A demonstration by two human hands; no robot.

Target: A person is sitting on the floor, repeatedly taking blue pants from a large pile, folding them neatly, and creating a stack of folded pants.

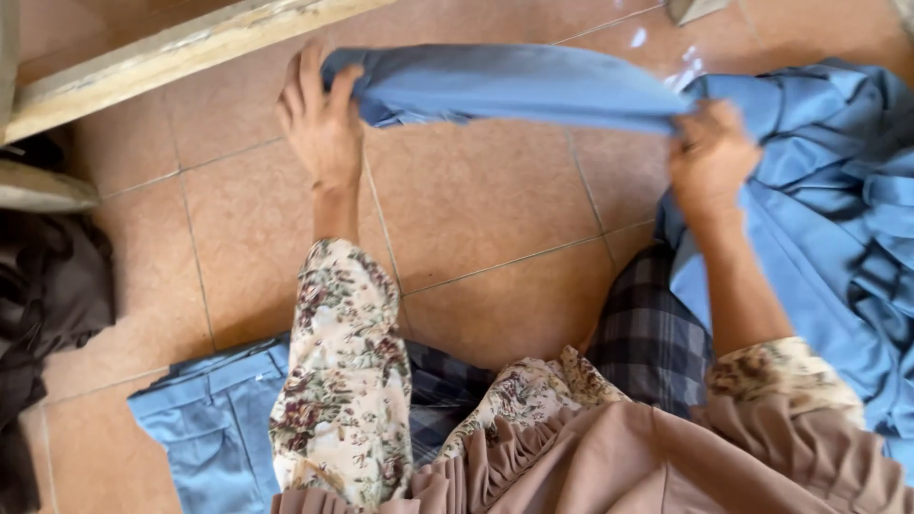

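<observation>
A blue garment [514,88] is stretched flat between both hands above the tiled floor [476,209]. My left hand [321,124] grips its left end, fingers curled over the fabric edge. My right hand [709,157] grips the right end, where the cloth joins a heap of blue clothes [838,228]. Both forearms wear floral sleeves. The garment's lower side is hidden from view.
Folded blue trousers [214,428] lie on the floor at lower left, partly under my left arm. Dark brown cloth [48,295] is piled at the left edge. A wooden beam [171,52] runs along the top left. A checked cloth [647,333] covers my lap.
</observation>
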